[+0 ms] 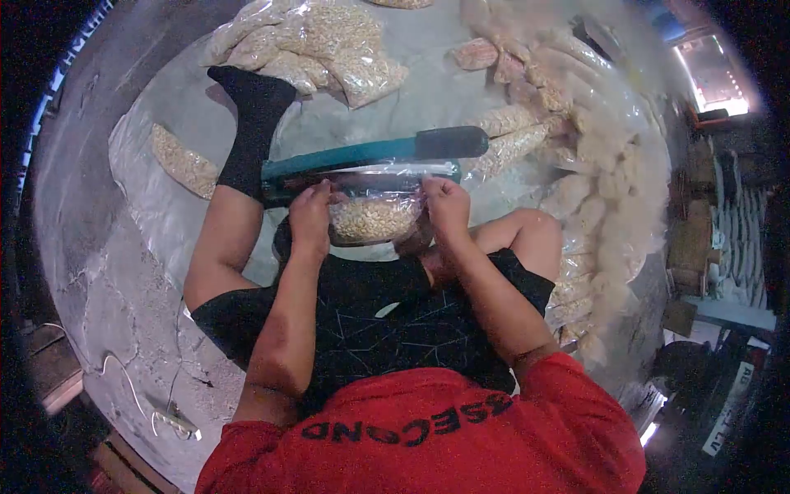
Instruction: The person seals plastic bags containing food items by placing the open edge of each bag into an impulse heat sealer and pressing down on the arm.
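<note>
A clear plastic bag (372, 221), its lower part filled with small pale pieces, is stretched between my two hands. My left hand (311, 216) pinches its upper left corner, and my right hand (447, 210) pinches the upper right. The bag's flat top lies over the base of a teal hand-operated bag sealer (350, 155). Its long arm is raised, angled up to the right and ending in a black grip (451, 142). The sealer rests on the floor in front of my lap, close to both hands. I cannot make out what the pale pieces are.
Several filled bags (329, 45) are heaped beyond my sock-covered foot (255, 86). One filled bag (183, 160) lies left of my leg. A large pile of filled bags (601, 198) spreads along the right, partly blurred. A white cable (132, 383) lies on the left floor.
</note>
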`<state>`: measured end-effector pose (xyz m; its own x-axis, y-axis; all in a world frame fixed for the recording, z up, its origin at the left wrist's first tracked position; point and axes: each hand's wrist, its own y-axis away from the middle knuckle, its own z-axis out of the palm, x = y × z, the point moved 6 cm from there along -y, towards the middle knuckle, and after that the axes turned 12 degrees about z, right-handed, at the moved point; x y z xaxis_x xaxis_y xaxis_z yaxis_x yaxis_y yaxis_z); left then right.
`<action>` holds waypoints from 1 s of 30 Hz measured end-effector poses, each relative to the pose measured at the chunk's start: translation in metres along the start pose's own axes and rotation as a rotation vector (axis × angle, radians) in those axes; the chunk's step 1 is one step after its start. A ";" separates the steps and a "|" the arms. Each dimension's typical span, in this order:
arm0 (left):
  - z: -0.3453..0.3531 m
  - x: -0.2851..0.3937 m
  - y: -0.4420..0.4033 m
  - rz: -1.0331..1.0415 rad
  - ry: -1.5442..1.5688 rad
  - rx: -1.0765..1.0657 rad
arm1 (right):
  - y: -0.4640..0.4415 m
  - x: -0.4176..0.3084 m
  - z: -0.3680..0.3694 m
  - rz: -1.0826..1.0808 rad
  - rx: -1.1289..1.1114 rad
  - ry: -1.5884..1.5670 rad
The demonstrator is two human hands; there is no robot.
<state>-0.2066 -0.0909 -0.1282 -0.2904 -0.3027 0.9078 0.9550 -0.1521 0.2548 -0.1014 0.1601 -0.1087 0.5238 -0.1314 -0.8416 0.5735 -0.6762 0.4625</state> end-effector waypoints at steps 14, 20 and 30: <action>-0.003 -0.005 -0.003 -0.064 -0.060 0.047 | -0.017 0.013 -0.015 -0.108 0.095 0.100; 0.000 0.005 0.007 -0.005 -0.115 0.033 | 0.075 -0.150 -0.067 -0.823 0.421 -0.027; 0.000 0.008 0.002 0.054 -0.119 0.075 | 0.064 -0.156 -0.001 -1.108 0.292 0.701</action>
<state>-0.2075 -0.0936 -0.1201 -0.2336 -0.1937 0.9528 0.9721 -0.0670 0.2247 -0.1454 0.1374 0.0522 0.1346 0.9188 -0.3711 0.7942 -0.3240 -0.5140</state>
